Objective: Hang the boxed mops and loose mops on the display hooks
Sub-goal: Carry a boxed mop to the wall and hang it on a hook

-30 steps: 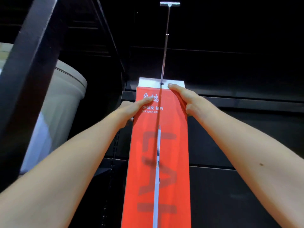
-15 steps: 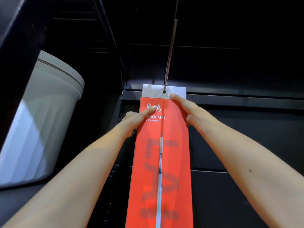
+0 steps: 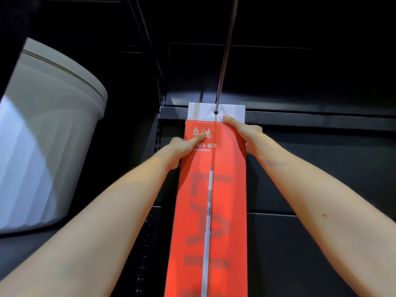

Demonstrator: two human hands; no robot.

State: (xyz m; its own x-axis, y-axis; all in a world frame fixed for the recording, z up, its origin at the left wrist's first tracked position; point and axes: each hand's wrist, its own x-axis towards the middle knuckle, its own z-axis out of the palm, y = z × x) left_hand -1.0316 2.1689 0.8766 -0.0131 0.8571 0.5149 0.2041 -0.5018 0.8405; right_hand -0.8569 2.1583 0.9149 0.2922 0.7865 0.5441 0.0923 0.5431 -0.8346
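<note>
A long red mop box [image 3: 216,189] with white and grey lettering hangs upright in front of me. Its white top tab [image 3: 201,112] has a hole that the metal display hook [image 3: 225,58] runs through. My left hand [image 3: 184,144] grips the box's upper left edge, thumb pressed on the front. My right hand [image 3: 244,133] holds the upper right edge, with its thumb tip just below the tab's hole. The hook's far end is cut off by the frame's top.
A large white ribbed bin [image 3: 42,133] stands at the left. Black shelving with a horizontal rail [image 3: 321,121] and a slotted upright [image 3: 158,133] fills the background behind the box.
The box has slid farther along the hook toward the back rail, with both hands staying on its top edges. My view has moved closer and tilted down, so the hook's front end has left the frame.
</note>
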